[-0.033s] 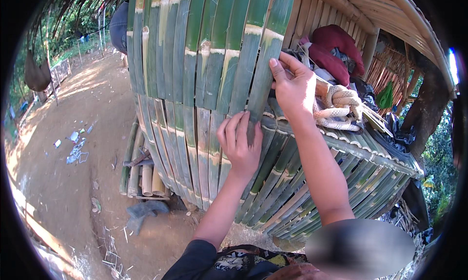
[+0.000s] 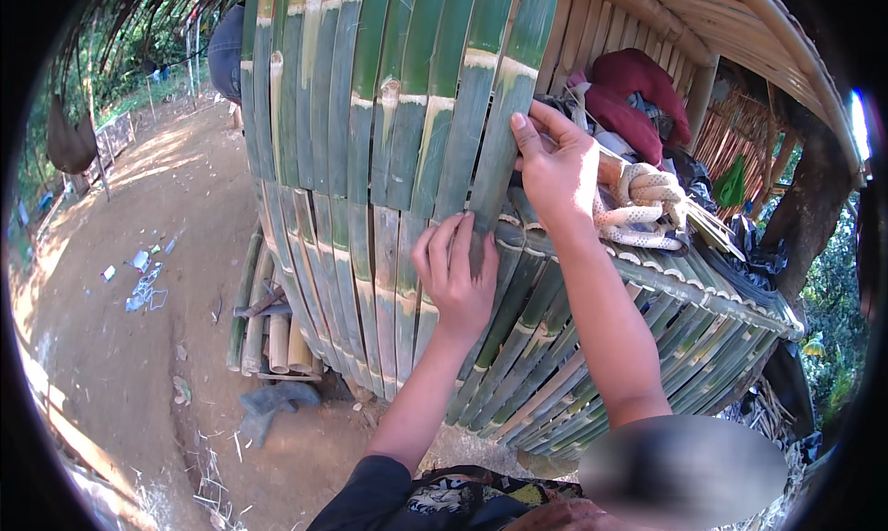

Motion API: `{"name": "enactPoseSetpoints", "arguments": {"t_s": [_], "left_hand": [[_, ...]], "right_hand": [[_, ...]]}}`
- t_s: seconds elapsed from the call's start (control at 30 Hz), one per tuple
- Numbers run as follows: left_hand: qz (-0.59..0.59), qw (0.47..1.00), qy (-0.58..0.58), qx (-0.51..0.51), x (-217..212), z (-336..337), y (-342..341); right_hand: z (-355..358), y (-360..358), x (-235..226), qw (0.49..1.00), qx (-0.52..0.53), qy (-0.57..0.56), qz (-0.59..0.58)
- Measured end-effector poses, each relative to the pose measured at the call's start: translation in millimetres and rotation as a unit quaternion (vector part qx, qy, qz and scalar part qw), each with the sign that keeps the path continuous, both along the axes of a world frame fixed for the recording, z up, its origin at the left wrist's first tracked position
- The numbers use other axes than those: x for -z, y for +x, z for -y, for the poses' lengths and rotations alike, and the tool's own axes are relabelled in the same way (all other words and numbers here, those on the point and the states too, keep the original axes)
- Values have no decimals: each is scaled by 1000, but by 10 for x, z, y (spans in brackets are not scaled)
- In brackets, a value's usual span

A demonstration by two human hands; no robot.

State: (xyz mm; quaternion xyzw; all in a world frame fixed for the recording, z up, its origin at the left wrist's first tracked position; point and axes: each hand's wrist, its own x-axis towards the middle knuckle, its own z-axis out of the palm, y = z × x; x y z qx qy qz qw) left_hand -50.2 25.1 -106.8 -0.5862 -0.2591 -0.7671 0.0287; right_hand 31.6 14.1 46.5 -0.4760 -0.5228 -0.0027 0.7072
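Upright green bamboo slats [image 2: 407, 152] form a wall in front of me, an upper row meeting a lower row. My right hand [image 2: 560, 166] pinches the edge of the rightmost upper bamboo slat [image 2: 495, 152], thumb on its front face, with some fingers partly hidden behind the edge. Lower and to the left, my left hand [image 2: 456, 267] rests its fingertips against the slats close to that slat's bottom end. Its fingers are slightly bent and apart, with nothing in them.
Right of the wall, a bamboo ledge [image 2: 703, 295] carries a knotted pale rope [image 2: 647, 203], a dark red cloth bundle [image 2: 638, 96] and black plastic. Cut bamboo poles [image 2: 268, 332] and a grey boot-like item [image 2: 273, 401] lie low on the left. Someone's dark-clothed body [image 2: 227, 55] shows behind the wall.
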Motion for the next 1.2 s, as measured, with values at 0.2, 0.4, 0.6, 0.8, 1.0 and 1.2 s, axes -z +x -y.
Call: {"name": "enactPoseSetpoints", "arguments": {"t_s": [0.2,0.4,0.6,0.8,1.0,1.2], "left_hand": [[11,1000,9,-10,-16,-3,27],[15,1000,7,-10,-5,-17,56],[25,999,4,-22,13,-30,76],[-32,998,7,-61,69,-49,93],[-43,995,16,-86,-1,-52,55],[-34,995,22,-92,31,-49,101]], "right_hand": [[-3,15,24,1000,-4,-21,5],[28,26,-1,999,6,-23,33],[49,-14,-16,1000,-2,-7,21],[58,7,23,999,25,-28,25],[52,-56,-24,1000,7,-14,14],[34,-5,32,999,29,-17,32]]}}
